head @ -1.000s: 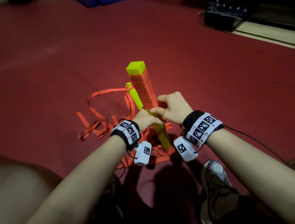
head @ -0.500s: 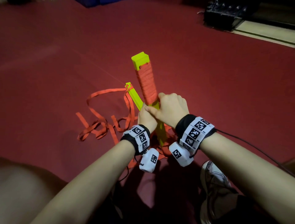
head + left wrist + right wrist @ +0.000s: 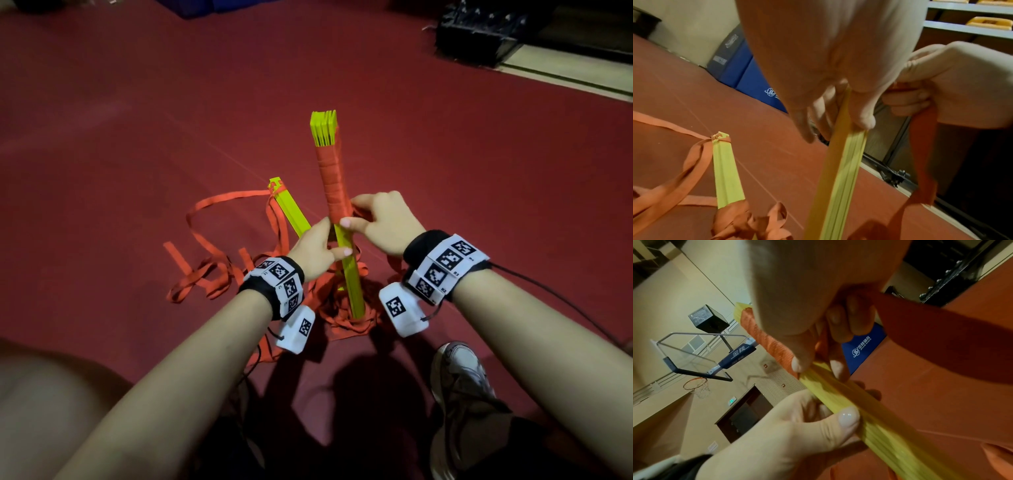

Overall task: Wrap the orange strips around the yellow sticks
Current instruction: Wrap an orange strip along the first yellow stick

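Observation:
A bundle of yellow sticks [image 3: 349,274] stands upright on the red floor, its upper half wound in orange strip [image 3: 334,178]. My left hand [image 3: 317,245] grips the bare yellow part [image 3: 840,170] just below the wrapping, thumb on its front. My right hand [image 3: 383,222] holds the orange strip [image 3: 924,129] taut at the wrapping's lower edge, thumb tip pressed on the bundle [image 3: 859,410]. A second yellow bundle [image 3: 289,210] leans behind to the left, an orange strip tied at its top [image 3: 719,138].
Loose orange strips [image 3: 205,274] lie tangled on the floor around both bundles' feet. My shoe [image 3: 460,377] is at the lower right and my knee at the lower left. A black rack [image 3: 479,31] and blue mats [image 3: 748,73] stand far back.
The wrapped bundle has swung from leaning left to nearly upright and turned. Both hands shifted along it, the right now drawing the strip out on its right side.

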